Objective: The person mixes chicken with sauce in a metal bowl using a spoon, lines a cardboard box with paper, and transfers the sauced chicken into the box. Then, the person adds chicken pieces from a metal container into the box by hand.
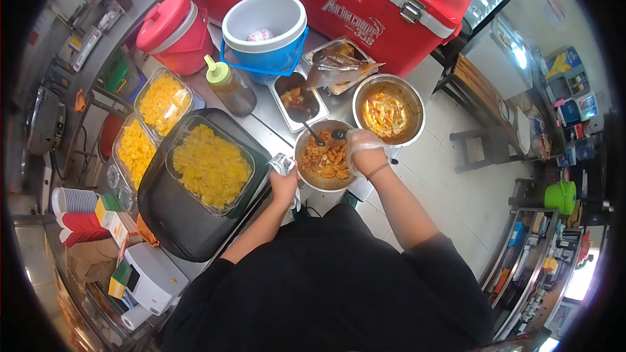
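Observation:
A metal bowl (301, 171) of orange-brown sauced meat pieces (325, 158) stands in front of me at the counter's edge. My right hand (366, 151), in a clear plastic glove, is closed at the bowl's right rim. A black utensil (338, 134), perhaps a spoon, shows at its fingers; the grip itself is partly hidden. Another black spoon (312, 130) leans between the bowl and a tray (318, 112) of dark sauce. Left of the bowl, my left hand (283, 186) is closed around a crumpled silver foil wrapper (282, 163).
At left, a black tray (163, 221) bears a clear container of yellow rice (212, 163). A sauce bottle (231, 88), blue bucket (264, 52) and red coolers (385, 19) stand behind. A sauce-smeared metal bowl (389, 111) sits at right, near a filled plastic bag (342, 68).

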Tool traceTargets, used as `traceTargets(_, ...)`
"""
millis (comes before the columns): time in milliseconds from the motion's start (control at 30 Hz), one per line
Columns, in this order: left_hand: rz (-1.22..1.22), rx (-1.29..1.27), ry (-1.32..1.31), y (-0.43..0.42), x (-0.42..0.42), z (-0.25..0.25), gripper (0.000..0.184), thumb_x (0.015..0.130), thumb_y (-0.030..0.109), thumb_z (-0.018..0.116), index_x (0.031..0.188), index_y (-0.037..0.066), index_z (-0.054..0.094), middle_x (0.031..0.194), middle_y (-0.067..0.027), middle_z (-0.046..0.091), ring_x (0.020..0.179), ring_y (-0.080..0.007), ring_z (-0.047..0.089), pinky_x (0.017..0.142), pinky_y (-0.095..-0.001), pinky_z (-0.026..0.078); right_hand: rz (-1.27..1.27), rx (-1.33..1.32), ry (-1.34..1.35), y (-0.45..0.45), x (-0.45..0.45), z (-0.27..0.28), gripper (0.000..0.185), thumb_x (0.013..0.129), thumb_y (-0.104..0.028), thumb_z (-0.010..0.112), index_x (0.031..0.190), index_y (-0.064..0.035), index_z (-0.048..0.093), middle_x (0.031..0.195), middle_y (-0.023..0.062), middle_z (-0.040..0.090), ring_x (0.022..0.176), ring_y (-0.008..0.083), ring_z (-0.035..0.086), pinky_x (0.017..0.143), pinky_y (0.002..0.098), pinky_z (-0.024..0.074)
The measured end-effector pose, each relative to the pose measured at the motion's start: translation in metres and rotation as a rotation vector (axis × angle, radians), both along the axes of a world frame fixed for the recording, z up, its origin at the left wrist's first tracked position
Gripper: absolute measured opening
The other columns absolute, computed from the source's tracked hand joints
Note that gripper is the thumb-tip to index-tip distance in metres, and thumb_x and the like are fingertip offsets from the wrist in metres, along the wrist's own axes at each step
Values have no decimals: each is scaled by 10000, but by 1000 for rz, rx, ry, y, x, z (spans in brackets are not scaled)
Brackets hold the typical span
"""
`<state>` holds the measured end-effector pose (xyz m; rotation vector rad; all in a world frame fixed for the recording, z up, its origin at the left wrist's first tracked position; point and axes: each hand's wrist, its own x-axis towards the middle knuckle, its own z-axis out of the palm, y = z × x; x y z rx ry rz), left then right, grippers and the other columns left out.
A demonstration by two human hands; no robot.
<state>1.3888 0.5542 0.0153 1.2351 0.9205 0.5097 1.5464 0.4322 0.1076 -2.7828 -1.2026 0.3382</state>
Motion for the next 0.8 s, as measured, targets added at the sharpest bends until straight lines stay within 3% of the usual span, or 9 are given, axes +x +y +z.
traceTargets(67, -81, 33, 10, 1, 0, 2, 85, 815, 29, 603, 880, -20, 580, 717, -26, 588, 538, -88, 515, 487, -237, 414, 24, -131, 21, 11, 8, 5, 138, 697, -57, 574, 798, -35, 664, 828, 199, 642, 806, 316, 634, 709, 374, 512)
traceTargets(200, -26, 35, -30, 0, 5, 2, 71, 808, 44, 615, 845, -11, 591, 673, -24, 583, 523, -85, 501, 472, -242, 390, 232, 13, 78, 22, 6, -46, 137, 734, -118, 559, 788, -53, 667, 829, 180, 645, 791, 315, 632, 683, 379, 507)
traceTargets(300, -19, 23, 58, 8, 3, 3, 53, 802, 46, 619, 812, -5, 607, 650, -11, 574, 513, -75, 475, 470, -246, 370, 404, 48, -29, 13, 4, -46, 140, 737, -149, 565, 772, -50, 657, 798, 172, 642, 769, 296, 636, 656, 389, 508)
traceTargets(333, -6, 25, 61, 10, 4, 2, 53, 803, 49, 619, 802, -4, 609, 647, -10, 572, 512, -76, 473, 469, -249, 369, 475, -72, -181, 0, -3, -33, 144, 721, -171, 582, 761, -49, 647, 766, 151, 640, 742, 274, 641, 610, 401, 509)
traceTargets(433, 20, 18, 80, 12, 2, -1, 61, 803, 53, 620, 794, -6, 605, 639, -10, 568, 509, -83, 476, 466, -255, 370, 404, -190, -115, -18, -27, 15, 154, 713, -177, 582, 777, -49, 639, 765, 136, 645, 726, 255, 644, 577, 399, 511)
traceTargets(467, 18, 18, 72, 11, 1, 0, 60, 802, 51, 620, 791, -5, 603, 637, -10, 567, 508, -84, 476, 466, -254, 370, 398, -279, -77, -24, -27, 6, 143, 727, -171, 567, 795, -64, 635, 765, 115, 647, 708, 258, 642, 553, 395, 509)
traceTargets(600, 0, 9, 13, 6, 1, 3, 58, 801, 44, 618, 782, -2, 588, 640, -13, 567, 509, -90, 484, 470, -252, 378, 332, -32, -28, -36, -29, -36, 136, 777, -111, 511, 799, -79, 640, 819, 129, 647, 750, 274, 642, 600, 374, 518)
traceTargets(700, 14, 26, -15, 5, 0, -2, 57, 801, 39, 615, 780, 0, 578, 644, -18, 567, 511, -91, 488, 473, -252, 386, 177, -23, -44, -15, -31, -54, 137, 774, -86, 489, 774, -80, 626, 820, 140, 638, 751, 281, 639, 632, 363, 521)
traceTargets(800, 26, 36, -17, 4, 1, -3, 53, 801, 34, 613, 790, -1, 576, 652, -25, 571, 510, -94, 496, 475, -253, 392, 177, -6, -106, -14, -17, -59, 157, 763, -72, 481, 810, -39, 626, 825, 167, 631, 744, 297, 633, 656, 369, 521)
